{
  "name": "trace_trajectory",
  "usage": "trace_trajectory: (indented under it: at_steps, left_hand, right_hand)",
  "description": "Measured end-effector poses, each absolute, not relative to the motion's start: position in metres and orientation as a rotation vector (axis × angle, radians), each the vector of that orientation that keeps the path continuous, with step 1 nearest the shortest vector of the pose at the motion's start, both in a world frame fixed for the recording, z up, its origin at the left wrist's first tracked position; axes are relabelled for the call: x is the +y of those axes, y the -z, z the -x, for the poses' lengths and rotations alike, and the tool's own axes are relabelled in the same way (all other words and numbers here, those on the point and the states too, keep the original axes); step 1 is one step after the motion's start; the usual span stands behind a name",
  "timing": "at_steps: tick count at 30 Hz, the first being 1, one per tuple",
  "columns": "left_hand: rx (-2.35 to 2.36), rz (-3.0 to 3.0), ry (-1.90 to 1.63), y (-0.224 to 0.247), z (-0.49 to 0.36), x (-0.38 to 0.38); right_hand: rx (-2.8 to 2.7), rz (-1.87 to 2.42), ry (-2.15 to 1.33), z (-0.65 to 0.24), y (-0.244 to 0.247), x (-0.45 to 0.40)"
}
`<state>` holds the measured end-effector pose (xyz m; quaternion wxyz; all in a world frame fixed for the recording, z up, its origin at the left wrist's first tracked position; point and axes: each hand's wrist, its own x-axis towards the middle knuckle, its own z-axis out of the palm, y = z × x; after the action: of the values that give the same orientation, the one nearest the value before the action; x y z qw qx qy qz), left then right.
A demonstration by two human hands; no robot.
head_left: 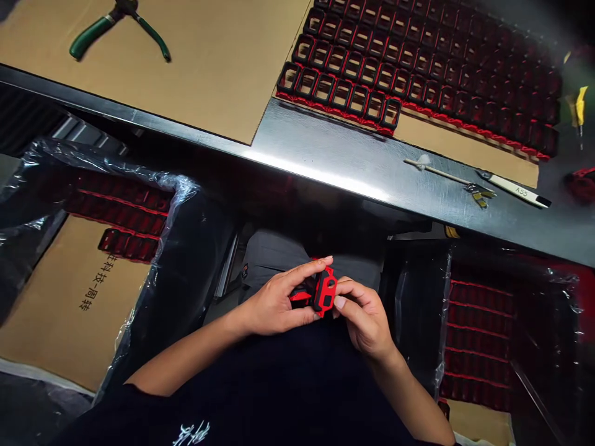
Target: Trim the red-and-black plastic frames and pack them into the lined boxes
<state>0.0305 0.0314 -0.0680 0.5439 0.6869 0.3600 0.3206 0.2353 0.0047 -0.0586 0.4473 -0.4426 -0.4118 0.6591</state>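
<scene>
Above my lap, my left hand (281,301) grips a small red and black plastic housing (326,292) between the thumb below and the fingers above. Its red face, with a round hole and a dark square opening, is turned to the right. The thumb and forefinger of my right hand (367,316) are pinched together at the right edge of that face. Whether something tiny sits between those fingertips is hidden. A second red and black piece (300,297) shows inside my left palm, partly covered by the fingers.
Rows of similar housings (357,99) stand on cardboard on the metal bench (316,148). Green-handled pliers (123,21) lie at upper left. A swab stick (437,170) and a white-handled knife (514,188) lie near the edge. Plastic-lined bins with housings flank me, left (179,186) and right (444,322).
</scene>
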Motion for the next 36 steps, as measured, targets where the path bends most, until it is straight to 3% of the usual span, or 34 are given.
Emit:
trace_trajectory:
  at_steps: [13,26,36]
  left_hand:
    - [0.752,-1.796,-0.92,0.074,-0.03,0.037]
    - [0.906,-1.828,-0.621,0.051,-0.023,0.037]
    - [0.837,-1.787,-0.565,0.054,-0.02,0.047]
  right_hand:
    - [-0.996,1.117,-1.67,-0.235,0.057,0.007]
    - [-0.596,1.084,-1.961,-0.23,0.052,0.014]
    - [-0.769,1.186,-1.818,-0.23,0.061,0.007]
